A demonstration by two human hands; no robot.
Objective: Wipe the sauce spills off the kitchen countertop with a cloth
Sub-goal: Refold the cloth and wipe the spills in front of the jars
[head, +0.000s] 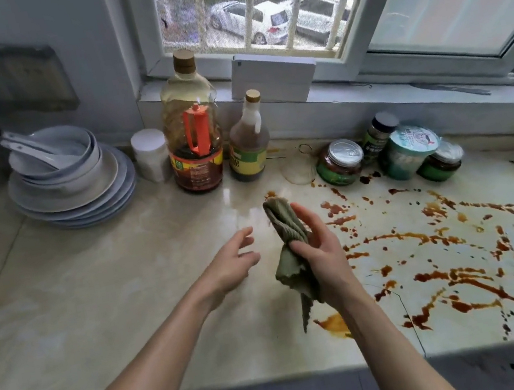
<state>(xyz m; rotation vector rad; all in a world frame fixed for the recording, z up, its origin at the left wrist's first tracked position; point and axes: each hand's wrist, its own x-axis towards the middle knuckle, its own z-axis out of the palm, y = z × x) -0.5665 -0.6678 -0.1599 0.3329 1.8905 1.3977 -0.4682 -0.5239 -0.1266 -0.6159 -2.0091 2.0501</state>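
Here, the right grip (318, 249) pinched a green cloth (286, 220) over the tabletop (92, 273); the left grip (231, 263) hung spread; sauce (432, 276) streaked right.

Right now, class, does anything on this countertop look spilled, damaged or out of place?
Yes. Brown sauce is streaked and spattered across the right half of the countertop, reaching the jars at the back. A thin dark line near the front edge may be a crack.

cloth (284, 224): olive green, ribbed. countertop (94, 290): cream-beige, marbled veining. sauce spills (450, 278): red-brown streaks and spatter (one puddle reads amber-orange instead). stacked plates (77, 204): pale blue-grey. oil bottle (187, 104): handle orange-red.
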